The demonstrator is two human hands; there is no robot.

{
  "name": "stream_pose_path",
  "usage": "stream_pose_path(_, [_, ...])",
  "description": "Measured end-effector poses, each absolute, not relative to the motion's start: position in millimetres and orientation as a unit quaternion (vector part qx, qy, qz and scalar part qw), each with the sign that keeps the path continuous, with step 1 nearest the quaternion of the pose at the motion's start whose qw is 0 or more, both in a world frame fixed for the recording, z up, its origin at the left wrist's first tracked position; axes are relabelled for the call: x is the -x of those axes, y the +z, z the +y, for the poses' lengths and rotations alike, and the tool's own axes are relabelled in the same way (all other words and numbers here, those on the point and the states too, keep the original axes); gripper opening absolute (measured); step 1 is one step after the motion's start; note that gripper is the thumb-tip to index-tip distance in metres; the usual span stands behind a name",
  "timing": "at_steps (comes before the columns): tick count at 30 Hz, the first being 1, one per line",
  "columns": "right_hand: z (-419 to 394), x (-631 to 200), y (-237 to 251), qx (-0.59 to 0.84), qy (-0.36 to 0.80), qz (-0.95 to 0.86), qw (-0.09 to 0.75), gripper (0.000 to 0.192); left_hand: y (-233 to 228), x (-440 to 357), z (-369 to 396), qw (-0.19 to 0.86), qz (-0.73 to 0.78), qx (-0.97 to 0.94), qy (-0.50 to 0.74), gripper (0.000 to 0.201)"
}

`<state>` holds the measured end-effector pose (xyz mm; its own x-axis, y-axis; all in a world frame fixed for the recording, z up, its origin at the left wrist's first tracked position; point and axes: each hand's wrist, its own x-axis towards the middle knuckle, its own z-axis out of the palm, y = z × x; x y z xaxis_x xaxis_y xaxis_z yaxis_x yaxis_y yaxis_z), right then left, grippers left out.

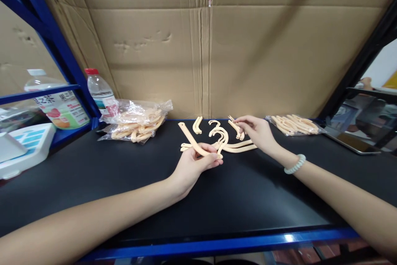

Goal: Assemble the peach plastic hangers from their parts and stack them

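black bench (93, 174), cardboard wall (248, 58) along its back edge. bag of beige parts (136, 123) back left, another bag (294, 124) back right. left hand (194, 165) pinches a long curved strip (194, 142) mid-bench. right hand (259, 132) pinches a small hooked piece (237, 129) by the loose pile (228, 143).

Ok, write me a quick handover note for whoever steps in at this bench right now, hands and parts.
Left hand: shut on a long curved beige plastic piece, lifted just off the black table.
Right hand: pinching a small beige piece at the loose pile.
Loose pile: hooks and long arms lie spread on the table between the hands.
Open bag of the same parts sits back left beside a water bottle; a second bag lies back right.
Done: nothing in the picture shows two pieces joined yet.
Left: the loose pile and both bags.
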<state>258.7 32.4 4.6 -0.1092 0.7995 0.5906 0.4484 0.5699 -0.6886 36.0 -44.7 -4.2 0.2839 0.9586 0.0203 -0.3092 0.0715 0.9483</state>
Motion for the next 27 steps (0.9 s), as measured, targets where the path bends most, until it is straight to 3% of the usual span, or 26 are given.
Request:
stream_pose_path(5, [0,-244,9,0.361,0.349,-0.614,0.61,0.022,-5,-36,-43,0.657,0.334,-0.459,0.496,0.023])
stream_pose_path(11, [-13,-230,6,0.34,0.397,-0.557,0.645,0.018,-5,-36,-43,0.652,0.328,-0.466,0.499,0.026])
stream_pose_path(18, [-19,-226,1,0.332,0.553,-0.467,0.605,0.047,-5,-35,-43,0.64,0.318,-0.485,0.503,0.029])
stream_pose_path(22, [-24,-222,-1,0.29,0.617,-0.5,0.534,0.028,-3,-35,-43,0.646,0.304,-0.486,0.504,0.034])
stream_pose_path(27, [-30,-219,0,0.321,0.569,-0.562,0.507,0.022,-5,-35,-44,0.639,0.29,-0.494,0.514,0.037])
